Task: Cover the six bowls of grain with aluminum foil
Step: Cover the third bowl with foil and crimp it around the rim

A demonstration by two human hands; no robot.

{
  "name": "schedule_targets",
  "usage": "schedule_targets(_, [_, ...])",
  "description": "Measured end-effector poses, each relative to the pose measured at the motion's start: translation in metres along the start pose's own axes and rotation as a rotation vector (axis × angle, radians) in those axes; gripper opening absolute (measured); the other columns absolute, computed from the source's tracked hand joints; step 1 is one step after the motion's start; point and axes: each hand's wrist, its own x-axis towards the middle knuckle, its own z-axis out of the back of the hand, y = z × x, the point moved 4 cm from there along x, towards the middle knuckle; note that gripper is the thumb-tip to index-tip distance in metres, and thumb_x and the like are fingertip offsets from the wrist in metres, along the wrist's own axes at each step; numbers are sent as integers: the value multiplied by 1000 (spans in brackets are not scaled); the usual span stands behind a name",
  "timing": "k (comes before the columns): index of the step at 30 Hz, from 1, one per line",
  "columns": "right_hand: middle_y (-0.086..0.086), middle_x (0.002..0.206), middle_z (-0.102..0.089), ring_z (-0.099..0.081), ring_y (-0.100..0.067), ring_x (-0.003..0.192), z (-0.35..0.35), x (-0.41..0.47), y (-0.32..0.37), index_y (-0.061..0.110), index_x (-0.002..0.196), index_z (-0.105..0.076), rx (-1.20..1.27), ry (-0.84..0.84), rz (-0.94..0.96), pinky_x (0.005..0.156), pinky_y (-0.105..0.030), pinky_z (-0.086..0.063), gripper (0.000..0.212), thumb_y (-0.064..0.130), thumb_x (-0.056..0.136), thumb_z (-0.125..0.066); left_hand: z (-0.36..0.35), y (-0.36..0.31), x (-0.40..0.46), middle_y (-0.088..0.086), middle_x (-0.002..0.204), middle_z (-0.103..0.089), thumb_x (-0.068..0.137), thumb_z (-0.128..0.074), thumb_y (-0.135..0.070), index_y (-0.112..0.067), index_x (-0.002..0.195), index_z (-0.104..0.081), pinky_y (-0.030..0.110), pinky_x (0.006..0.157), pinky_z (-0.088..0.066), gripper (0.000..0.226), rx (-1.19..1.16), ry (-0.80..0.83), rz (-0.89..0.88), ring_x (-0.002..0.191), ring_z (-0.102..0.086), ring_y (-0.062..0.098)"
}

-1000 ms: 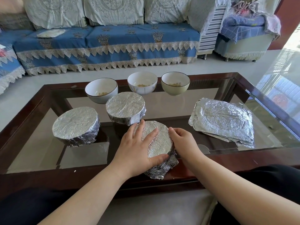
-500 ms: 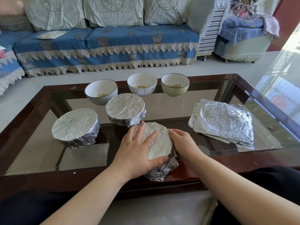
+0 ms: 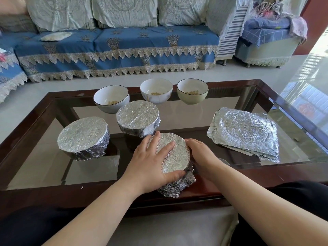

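Three foil-covered bowls stand on the glass table: one at the left, one in the middle, and one at the near edge. My left hand lies flat on the near bowl's foil top, with its thumb along the near rim. My right hand curls round the right side of that bowl and presses the foil in. Behind them, three uncovered bowls with a little grain stand in a row: white, white, pale green.
A stack of crumpled foil sheets lies on the right of the table. The table has a dark wooden frame round its glass. A blue-covered sofa stands beyond it, across a pale tiled floor.
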Motion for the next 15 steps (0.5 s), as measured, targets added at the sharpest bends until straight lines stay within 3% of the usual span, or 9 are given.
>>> schedule_targets(3, [-15,94,-70,-63,-26,83,3,3,0,10,97,-72,-14,-4,-3,77,-43,-47,41,34,72,-51,-1,3,1,-4,163,21,60,-16,-98,-50,153,-1,45,121,1,105,2,9,-32,149,20,21])
schedule_targets(6, [-4,103,-73,-67,-17,97,4,2,-2,19,108,-71,-50,-4,29,94,-40,-51,45,43,75,-52,-1,4,2,-6,163,22,60,-16,-97,-51,153,-1,44,121,1,104,3,13,-50,149,20,19])
schedule_targets(8, [-2,105,-74,-68,-19,101,4,1,-1,21,110,-70,-90,1,46,98,-46,-50,42,45,82,-51,-1,4,2,-6,163,22,59,-15,-97,-51,152,-1,44,121,2,104,0,11,-51,148,21,18])
schedule_targets(12, [-18,101,-71,-68,-26,89,3,-1,5,15,91,-73,-145,15,79,95,-52,-48,40,44,82,-46,-2,4,2,-6,163,21,60,-16,-99,-51,152,-1,44,121,1,105,0,10,-57,148,20,18])
schedule_targets(15, [-16,102,-72,-66,-34,101,3,-1,6,14,92,-73,-147,5,81,95,-51,-48,41,40,79,-45,-2,5,3,-7,163,20,56,-12,-101,-52,152,-3,44,122,0,108,-19,3,-73,149,20,17])
